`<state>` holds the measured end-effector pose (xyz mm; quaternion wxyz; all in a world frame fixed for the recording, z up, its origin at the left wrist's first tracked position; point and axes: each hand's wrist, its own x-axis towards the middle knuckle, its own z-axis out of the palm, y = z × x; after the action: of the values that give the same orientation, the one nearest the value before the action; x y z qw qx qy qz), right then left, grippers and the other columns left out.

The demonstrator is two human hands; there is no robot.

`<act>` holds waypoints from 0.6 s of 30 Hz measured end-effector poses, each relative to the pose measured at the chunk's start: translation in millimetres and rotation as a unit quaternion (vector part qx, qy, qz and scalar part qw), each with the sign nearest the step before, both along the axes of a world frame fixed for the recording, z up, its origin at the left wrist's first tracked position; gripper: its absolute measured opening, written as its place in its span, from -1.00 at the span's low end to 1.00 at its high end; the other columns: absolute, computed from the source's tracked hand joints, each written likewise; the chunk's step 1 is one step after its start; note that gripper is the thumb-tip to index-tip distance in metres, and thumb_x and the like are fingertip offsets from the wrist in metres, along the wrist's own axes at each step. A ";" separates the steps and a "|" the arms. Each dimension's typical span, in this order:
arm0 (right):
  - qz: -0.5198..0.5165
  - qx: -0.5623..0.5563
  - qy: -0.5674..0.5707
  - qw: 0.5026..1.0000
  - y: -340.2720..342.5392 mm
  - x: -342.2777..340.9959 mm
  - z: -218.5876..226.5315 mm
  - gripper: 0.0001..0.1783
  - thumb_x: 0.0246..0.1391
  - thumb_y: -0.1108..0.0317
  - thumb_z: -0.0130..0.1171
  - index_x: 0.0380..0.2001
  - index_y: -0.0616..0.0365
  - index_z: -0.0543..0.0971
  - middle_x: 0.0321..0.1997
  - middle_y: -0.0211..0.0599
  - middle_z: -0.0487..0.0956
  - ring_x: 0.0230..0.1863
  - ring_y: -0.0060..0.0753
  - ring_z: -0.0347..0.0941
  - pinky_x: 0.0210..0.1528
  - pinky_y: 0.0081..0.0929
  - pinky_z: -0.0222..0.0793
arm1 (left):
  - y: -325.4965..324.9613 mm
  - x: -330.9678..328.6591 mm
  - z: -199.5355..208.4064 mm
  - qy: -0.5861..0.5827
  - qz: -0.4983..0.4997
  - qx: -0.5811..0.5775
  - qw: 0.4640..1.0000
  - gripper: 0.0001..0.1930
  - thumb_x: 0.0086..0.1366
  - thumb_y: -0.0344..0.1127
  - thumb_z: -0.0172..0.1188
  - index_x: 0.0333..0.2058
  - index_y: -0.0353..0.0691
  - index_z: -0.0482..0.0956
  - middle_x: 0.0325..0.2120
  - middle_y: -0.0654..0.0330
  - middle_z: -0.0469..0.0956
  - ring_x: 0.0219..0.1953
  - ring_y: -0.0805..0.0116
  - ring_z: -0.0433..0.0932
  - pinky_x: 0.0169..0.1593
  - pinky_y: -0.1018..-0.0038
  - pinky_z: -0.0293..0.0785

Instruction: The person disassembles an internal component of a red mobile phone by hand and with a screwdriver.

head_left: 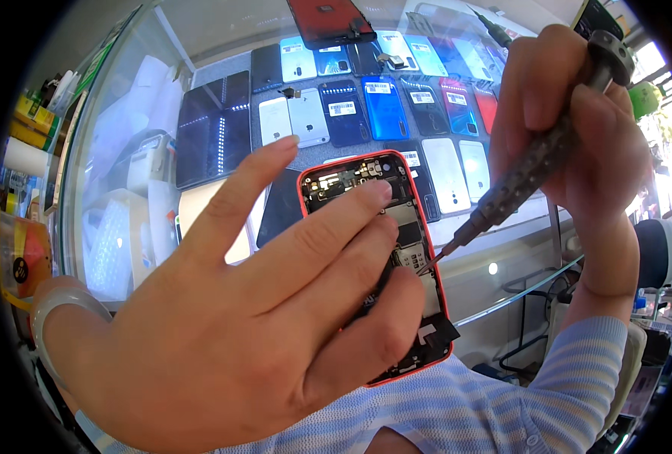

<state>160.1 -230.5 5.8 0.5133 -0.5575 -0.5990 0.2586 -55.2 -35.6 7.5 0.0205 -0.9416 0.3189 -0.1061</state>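
An opened smartphone [438, 299] with a red-orange frame lies tilted in front of me, its circuit board and metal plates exposed. My left hand [268, 303] grips it: several fingers press across its inside and one finger stretches away past its top edge. The thumb is hidden. My right hand [574, 129] is closed around a dark grey screwdriver [525, 174] with a dotted handle, held at a slant. The screwdriver's thin tip reaches the phone's inside near a small metal plate, beside a bent left finger; whether it touches a screw cannot be made out.
Beneath is a glass display counter [518, 291] with rows of phones, including a blue phone [387, 110]. A red-and-black phone part [328, 21] and a small loose component [292, 93] lie farther off. A clear orange-rimmed container [24, 253] stands at the left.
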 end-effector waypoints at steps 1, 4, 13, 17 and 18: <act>0.006 0.000 0.001 1.000 0.6 1.8 -0.5 -0.63 0.37 0.03 -0.07 -0.26 0.16 0.37 -0.41 -0.21 0.45 -0.56 -0.46 0.50 -0.50 -0.54 0.53 | -0.7 -0.9 3.5 0.013 -0.003 0.000 1.000 -0.68 0.30 -0.27 0.21 0.00 -0.19 0.48 0.12 -0.11 0.56 0.24 -0.12 0.51 0.33 -0.38 0.15; 0.020 0.000 0.005 1.000 -0.1 8.1 -1.4 -0.63 0.38 0.03 -0.07 -0.25 0.15 0.36 -0.40 -0.22 0.44 -0.55 -0.47 0.50 -0.48 -0.53 0.53 | 0.1 -4.8 8.9 0.111 0.041 -0.029 0.993 -0.67 0.33 -0.29 0.17 0.02 -0.28 0.44 0.14 -0.15 0.54 0.24 -0.16 0.50 0.35 -0.40 0.09; 0.020 -0.008 0.010 1.000 -0.4 4.6 -4.1 -0.61 0.36 0.02 -0.05 -0.27 0.17 0.36 -0.39 -0.22 0.44 -0.55 -0.47 0.51 -0.48 -0.51 0.55 | -2.4 -9.7 13.6 0.136 0.061 -0.001 0.989 -0.67 0.30 -0.29 0.19 -0.01 -0.29 0.49 0.13 -0.14 0.55 0.25 -0.12 0.49 0.35 -0.39 0.10; 0.012 -0.022 -0.001 1.000 -0.3 4.3 -1.6 -0.61 0.35 0.00 -0.03 -0.28 0.15 0.37 -0.40 -0.22 0.43 -0.57 -0.45 0.51 -0.50 -0.51 0.55 | -7.3 -10.6 11.7 0.093 0.056 0.104 0.989 -0.69 0.24 -0.30 0.26 -0.06 -0.25 0.58 0.12 -0.05 0.56 0.25 -0.04 0.50 0.33 -0.34 0.18; 0.012 -0.031 -0.004 0.999 -1.4 5.2 -0.5 -0.61 0.34 0.00 -0.03 -0.28 0.15 0.37 -0.41 -0.22 0.43 -0.58 -0.44 0.50 -0.50 -0.52 0.54 | -7.7 -10.5 9.8 0.086 0.060 0.082 0.991 -0.70 0.23 -0.30 0.27 -0.06 -0.22 0.60 0.11 -0.02 0.56 0.25 -0.02 0.51 0.33 -0.33 0.20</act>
<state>165.2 -231.9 5.4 0.4901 -0.5671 -0.5996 0.2805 -65.6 -43.3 17.3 0.0764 -0.9599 0.2699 0.0031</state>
